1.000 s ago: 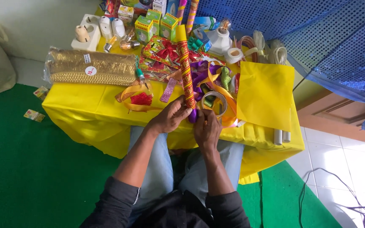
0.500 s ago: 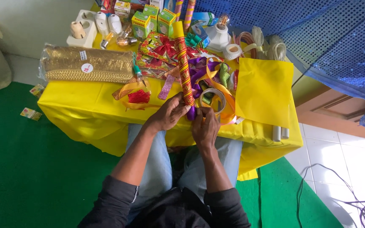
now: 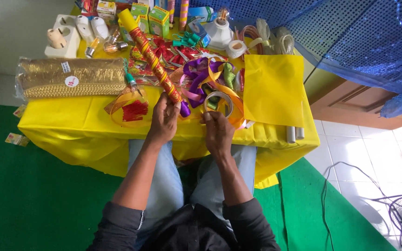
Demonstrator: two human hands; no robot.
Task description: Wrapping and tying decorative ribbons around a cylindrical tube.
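Yellow table cluttered; left hand grips striped stick, right hand pinches ribbon.

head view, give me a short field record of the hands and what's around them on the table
left hand: grips the lower end of a long stick wrapped in red and gold
right hand: at a tape roll, touching it
between hands: purple and orange ribbons
left of hands: red tassel, gold trim pack
right of hands: yellow sheet
surface: table with yellow cloth
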